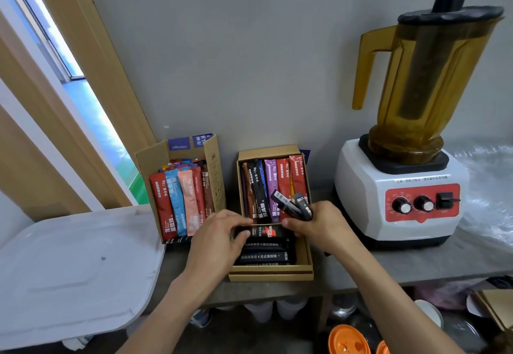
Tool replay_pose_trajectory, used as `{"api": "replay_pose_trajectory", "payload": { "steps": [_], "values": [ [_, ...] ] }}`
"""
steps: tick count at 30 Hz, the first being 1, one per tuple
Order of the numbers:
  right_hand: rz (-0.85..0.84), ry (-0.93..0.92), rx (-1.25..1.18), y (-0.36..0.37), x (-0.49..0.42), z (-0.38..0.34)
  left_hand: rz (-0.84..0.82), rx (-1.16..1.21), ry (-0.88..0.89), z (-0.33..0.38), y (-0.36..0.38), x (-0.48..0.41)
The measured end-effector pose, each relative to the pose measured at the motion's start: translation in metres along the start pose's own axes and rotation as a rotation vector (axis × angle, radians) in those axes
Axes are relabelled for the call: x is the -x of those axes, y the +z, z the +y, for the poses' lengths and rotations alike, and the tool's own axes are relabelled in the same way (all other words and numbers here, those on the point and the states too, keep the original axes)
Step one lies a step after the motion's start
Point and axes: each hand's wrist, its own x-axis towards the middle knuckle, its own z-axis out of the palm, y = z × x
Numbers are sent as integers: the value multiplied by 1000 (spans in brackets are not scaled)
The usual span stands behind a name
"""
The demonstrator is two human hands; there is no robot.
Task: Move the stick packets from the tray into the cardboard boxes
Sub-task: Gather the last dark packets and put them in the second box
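**Labels.** Several stick packets carry "净含量:15g" in white print. One brown packet in the open brown cardboard box on the right (270, 276) appears to read "Caramel". The white blender base (361, 201) has a red panel with two knobs and a line of Chinese print above it, too small to read.

**Orientation.**
- **Far compartment of the right box:** the coloured stick packets (277, 184) (black, purple, red, brown) lie side by side, long axis running from the person toward the wall.
- **Near compartment:** the stacked black stick packets (263, 256) lie crosswise, long axis left to right.
- **Open brown cardboard box on the left (215, 170):** the red, blue, pink and brown stick packets (180, 201) lean back, top ends toward the wall.

**Grip.**
- **Left hand (219, 240):** the fingers are curled round the left end of a single black stick packet with a red mark (265, 232). It is held level, long axis left to right, at the far edge of the crosswise stack.
- **Right hand (319, 226):** the thumb touches the right end of that same packet. The fingers clench a small bundle of dark stick packets (288, 203), whose free ends point up and to the left over the far compartment.

**Surroundings.** Both boxes stand on a grey counter (388, 265) against the wall. An amber translucent blender jar with a black lid (433, 76) sits on the base, just right of the right box. A flat white plastic lid (69, 270) lies to the left of the boxes
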Motion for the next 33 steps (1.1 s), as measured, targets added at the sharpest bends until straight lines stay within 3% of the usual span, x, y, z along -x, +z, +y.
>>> {"api": "replay_pose_trajectory", "payload": {
  "steps": [3,6,10,14,17,21,27,33],
  "values": [
    [29,-77,-46,-1,2,0,48,-1,48,4,4,2],
    [-86,-133,-146,-8,6,-4,110,224,37,13,2,1],
    [-237,-183,-134,-15,11,-9,63,434,20,25,-4,-7],
    [-322,-215,-99,-17,12,-9,40,424,78,27,-7,-8],
    [-364,-198,-167,-20,13,-10,54,443,24,26,-8,-6],
    [-333,-80,-484,-23,13,-7,81,571,-119,18,-7,-4],
    [-305,-30,-612,-20,12,-3,62,578,-108,10,-9,1],
    [-238,-71,-452,-18,9,1,71,469,-56,2,-10,2]
  ]
}}
